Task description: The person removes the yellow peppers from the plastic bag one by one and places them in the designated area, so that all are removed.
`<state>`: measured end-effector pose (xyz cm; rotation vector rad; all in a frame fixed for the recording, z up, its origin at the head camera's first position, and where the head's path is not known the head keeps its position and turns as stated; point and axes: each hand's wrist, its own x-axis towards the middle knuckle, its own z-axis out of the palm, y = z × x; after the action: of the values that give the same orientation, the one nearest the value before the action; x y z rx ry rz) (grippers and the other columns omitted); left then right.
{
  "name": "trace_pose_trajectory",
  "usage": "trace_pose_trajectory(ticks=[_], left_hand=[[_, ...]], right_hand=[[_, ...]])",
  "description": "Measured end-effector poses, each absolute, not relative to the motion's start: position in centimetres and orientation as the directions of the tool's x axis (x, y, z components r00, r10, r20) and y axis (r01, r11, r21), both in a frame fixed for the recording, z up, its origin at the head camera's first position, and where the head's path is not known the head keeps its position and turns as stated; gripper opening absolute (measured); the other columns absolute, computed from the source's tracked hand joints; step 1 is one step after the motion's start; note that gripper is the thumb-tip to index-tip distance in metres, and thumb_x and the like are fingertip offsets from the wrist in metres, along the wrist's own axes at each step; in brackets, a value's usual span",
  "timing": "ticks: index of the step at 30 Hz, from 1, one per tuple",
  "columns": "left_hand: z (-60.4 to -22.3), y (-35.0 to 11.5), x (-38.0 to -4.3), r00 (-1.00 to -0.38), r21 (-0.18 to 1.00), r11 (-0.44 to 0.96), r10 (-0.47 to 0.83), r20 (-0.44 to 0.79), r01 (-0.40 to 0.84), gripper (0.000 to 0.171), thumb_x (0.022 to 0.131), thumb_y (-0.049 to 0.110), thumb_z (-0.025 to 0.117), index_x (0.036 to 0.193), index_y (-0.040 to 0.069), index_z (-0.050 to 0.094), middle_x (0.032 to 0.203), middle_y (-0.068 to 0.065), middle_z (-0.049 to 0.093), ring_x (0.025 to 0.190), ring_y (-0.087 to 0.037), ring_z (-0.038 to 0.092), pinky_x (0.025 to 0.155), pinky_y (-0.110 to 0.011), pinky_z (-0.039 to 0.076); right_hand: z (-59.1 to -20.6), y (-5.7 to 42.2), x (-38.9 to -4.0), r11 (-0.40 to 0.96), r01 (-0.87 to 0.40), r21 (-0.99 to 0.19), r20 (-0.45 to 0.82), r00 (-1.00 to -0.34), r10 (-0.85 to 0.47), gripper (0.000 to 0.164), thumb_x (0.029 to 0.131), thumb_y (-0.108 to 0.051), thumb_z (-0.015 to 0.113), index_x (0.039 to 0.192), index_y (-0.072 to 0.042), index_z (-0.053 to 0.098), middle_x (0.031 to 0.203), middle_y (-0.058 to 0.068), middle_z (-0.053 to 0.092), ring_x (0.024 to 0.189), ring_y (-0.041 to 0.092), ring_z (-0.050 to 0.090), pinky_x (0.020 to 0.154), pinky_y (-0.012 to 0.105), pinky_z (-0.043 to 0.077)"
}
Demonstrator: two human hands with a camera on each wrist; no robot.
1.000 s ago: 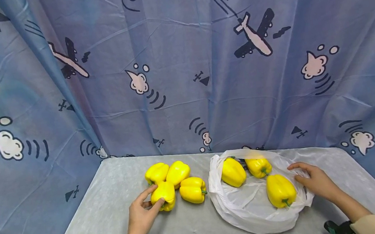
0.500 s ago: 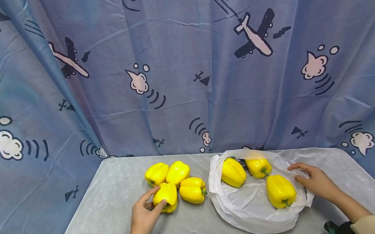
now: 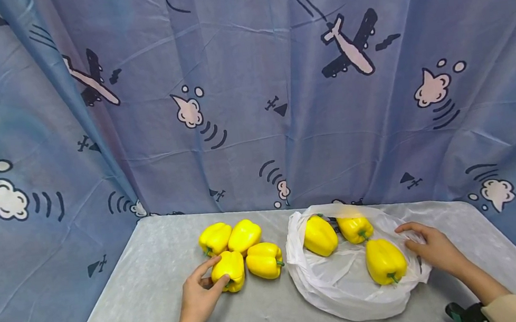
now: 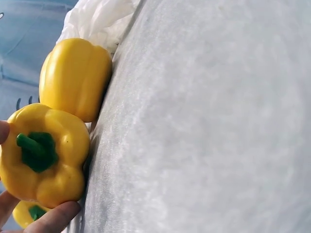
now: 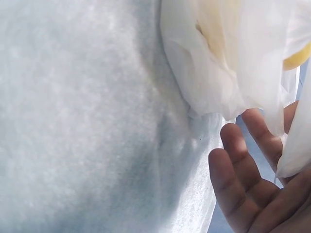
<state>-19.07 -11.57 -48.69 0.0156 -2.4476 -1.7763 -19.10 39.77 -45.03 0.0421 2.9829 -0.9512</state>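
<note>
My left hand [image 3: 199, 295] holds a yellow bell pepper [image 3: 232, 273] at the left of the table, thumb on the near side and fingers on the far side. Its green stem shows up close in the left wrist view. Three more yellow bell peppers lie right around it: one behind left [image 3: 216, 238], one behind [image 3: 245, 236] and one to the right [image 3: 264, 261]. My right hand [image 3: 440, 252] grips the right rim of a white plastic bag [image 3: 321, 300], whose film runs between thumb and fingers. The lower fingers stand off the bag in the right wrist view.
Spread wide, the bag has three yellow peppers inside: at left [image 3: 320, 236], at the back [image 3: 355, 229] and at front right [image 3: 386, 260]. A pale cloth covers the table [image 3: 126, 303]. Behind hangs a blue patterned curtain [image 3: 242, 104]. A dark object [image 3: 466, 314] is by the right sleeve.
My left hand and its pepper have shifted slightly right and toward me, mostly in the first half second. The right hand keeps its place at the bag's rim. The head view has tilted slightly.
</note>
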Motion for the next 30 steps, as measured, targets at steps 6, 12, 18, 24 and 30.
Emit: trace_pose_trajectory(ticks=[6, 12, 18, 24, 30], left_hand=[[-48.57, -11.42, -19.16, -0.989, 0.935, 0.342, -0.070, 0.129, 0.098, 0.046, 0.079, 0.011, 0.078, 0.122, 0.016, 0.066, 0.132, -0.010, 0.060, 0.077, -0.015, 0.068, 0.059, -0.020, 0.053], [-48.26, -11.18, -19.10, -0.987, 0.902, 0.412, -0.038, 0.155, 0.126, 0.046, 0.078, 0.014, 0.079, 0.122, 0.018, 0.065, 0.130, -0.009, 0.060, 0.079, -0.017, 0.068, 0.063, -0.023, 0.055], [-48.34, -11.28, -19.15, -0.982, 0.865, 0.479, -0.031, 0.185, 0.148, 0.045, 0.079, 0.016, 0.078, 0.122, 0.019, 0.064, 0.128, -0.007, 0.060, 0.107, -0.028, 0.064, 0.088, -0.040, 0.055], [-48.53, -11.50, -19.21, -0.984, 0.865, 0.481, -0.024, 0.178, 0.144, 0.045, 0.079, 0.017, 0.079, 0.121, 0.021, 0.064, 0.125, -0.005, 0.060, 0.108, -0.030, 0.062, 0.080, -0.042, 0.056], [-48.53, -11.66, -19.13, -0.983, 0.879, 0.451, -0.017, 0.183, 0.156, 0.042, 0.078, 0.018, 0.079, 0.118, 0.022, 0.066, 0.125, -0.004, 0.059, 0.110, -0.027, 0.058, 0.077, -0.037, 0.054]], right_hand=[[-45.08, 39.80, -19.07, 0.815, 0.025, -0.579, -0.013, -1.000, 0.022, 0.034, 0.094, -0.017, 0.057, 0.125, -0.003, 0.057, 0.135, 0.034, 0.047, 0.119, 0.048, 0.044, 0.094, 0.072, 0.036], [-45.09, 39.79, -19.07, 0.810, 0.029, -0.586, -0.022, -1.000, 0.020, 0.034, 0.095, -0.018, 0.056, 0.125, -0.003, 0.057, 0.136, 0.034, 0.046, 0.118, 0.048, 0.044, 0.095, 0.072, 0.035], [-44.98, 39.68, -19.13, 0.805, 0.026, -0.593, -0.023, -1.000, 0.015, 0.034, 0.095, -0.018, 0.056, 0.125, -0.003, 0.057, 0.136, 0.033, 0.047, 0.117, 0.047, 0.045, 0.095, 0.072, 0.035], [-44.92, 39.68, -19.18, 0.806, 0.024, -0.591, -0.020, -1.000, 0.015, 0.034, 0.095, -0.019, 0.056, 0.125, -0.002, 0.057, 0.136, 0.033, 0.047, 0.117, 0.047, 0.044, 0.095, 0.072, 0.035], [-44.98, 39.63, -19.15, 0.809, 0.011, -0.588, -0.005, -1.000, 0.011, 0.034, 0.095, -0.017, 0.056, 0.125, -0.002, 0.057, 0.136, 0.034, 0.046, 0.123, 0.051, 0.042, 0.095, 0.072, 0.035]])
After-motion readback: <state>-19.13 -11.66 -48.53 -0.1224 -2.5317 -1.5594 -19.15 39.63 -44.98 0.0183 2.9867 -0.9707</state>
